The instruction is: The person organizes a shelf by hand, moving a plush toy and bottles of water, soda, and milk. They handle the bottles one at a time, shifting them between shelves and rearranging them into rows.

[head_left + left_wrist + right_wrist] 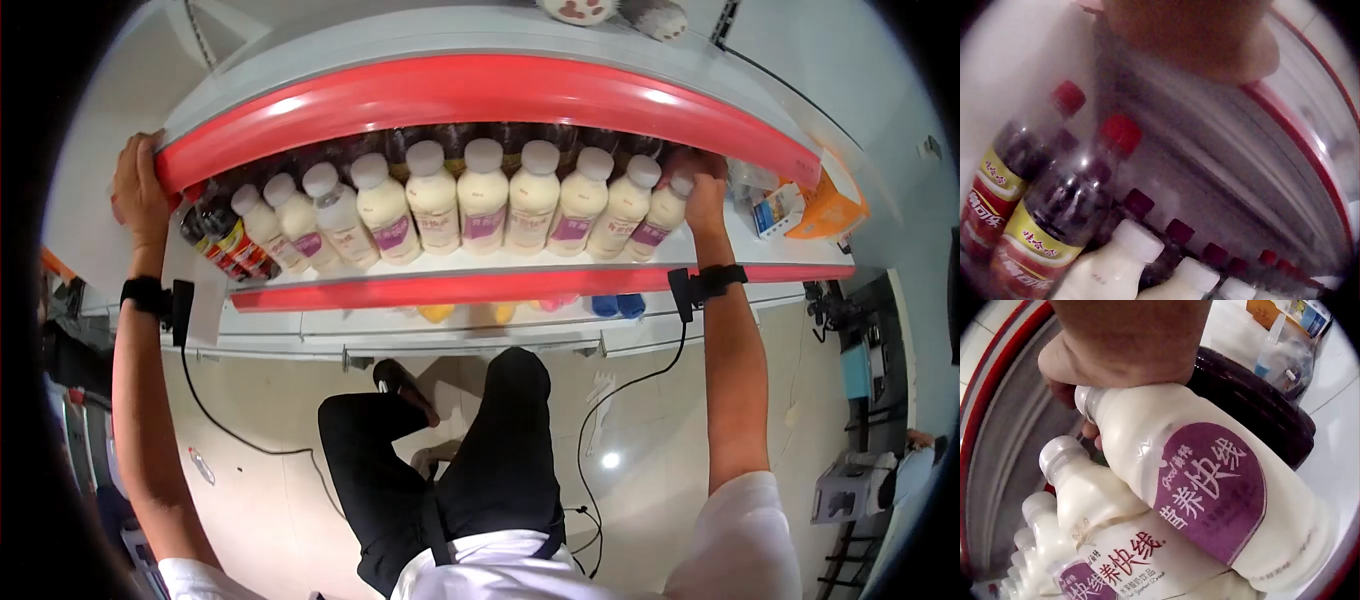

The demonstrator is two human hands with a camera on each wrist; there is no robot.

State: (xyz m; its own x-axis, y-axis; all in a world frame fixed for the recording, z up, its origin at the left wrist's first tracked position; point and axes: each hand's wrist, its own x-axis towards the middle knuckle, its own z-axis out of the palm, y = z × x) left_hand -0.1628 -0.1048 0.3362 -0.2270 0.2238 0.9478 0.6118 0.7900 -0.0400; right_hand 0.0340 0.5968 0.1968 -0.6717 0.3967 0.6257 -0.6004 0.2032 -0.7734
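Observation:
Several white-capped milk drink bottles (483, 200) stand in a row along the shelf front. At the right end of the row, my right hand (706, 195) holds the last bottle (660, 218) near its cap; in the right wrist view that bottle (1210, 481) leans, its purple label facing the camera, with the fingers around its neck. My left hand (142, 195) rests on the left end of the upper red shelf edge (290, 105). Below it, dark bottles with red caps (1121, 134) stand left of the milk bottles, one of which (1110, 269) shows in the left wrist view.
Dark bottles with red caps (1180, 231) stand behind the milk row. Right of the row lie an orange package (835, 205), a small blue and white box (778, 212) and clear plastic wrapping. A lower red edge (450, 290) runs along the shelf front. Cables hang from both wrists.

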